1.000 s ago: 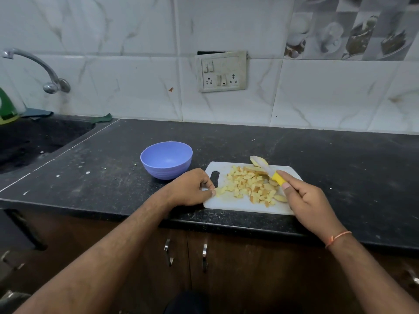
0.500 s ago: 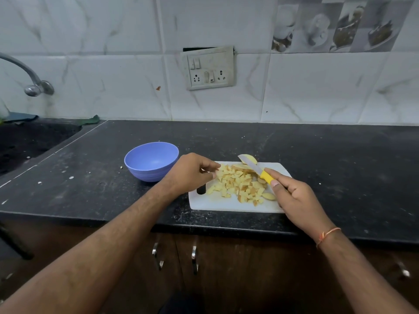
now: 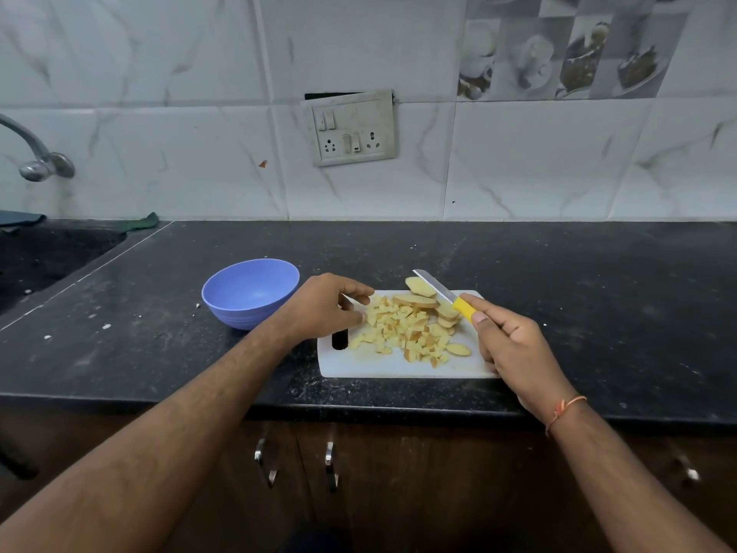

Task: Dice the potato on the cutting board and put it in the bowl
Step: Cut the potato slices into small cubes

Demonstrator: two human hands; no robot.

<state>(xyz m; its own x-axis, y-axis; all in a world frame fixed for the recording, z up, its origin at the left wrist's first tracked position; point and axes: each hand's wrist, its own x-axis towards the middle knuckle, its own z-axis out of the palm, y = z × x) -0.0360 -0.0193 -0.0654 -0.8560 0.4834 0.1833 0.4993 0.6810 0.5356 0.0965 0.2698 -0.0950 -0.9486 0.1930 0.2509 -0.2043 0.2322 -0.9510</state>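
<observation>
The right hand (image 3: 514, 345) is wrapped around the yellow handle of the knife (image 3: 444, 294), blade running up and away to the left from the grip, tip hanging over the far edge of the cutting board (image 3: 399, 367). Just under that blade lie the uncut potato slices (image 3: 416, 300), long axes roughly left to right across the board, so the edge crosses them at a slant. The diced potato (image 3: 402, 331) spreads out to the left of the knife grip. The left hand (image 3: 323, 309) hovers at the pile's left edge, fingers loosely curled and gripping nothing. It is the nearer hand to the bowl (image 3: 251, 291), which sits beside the board's left end, with nothing visible inside
</observation>
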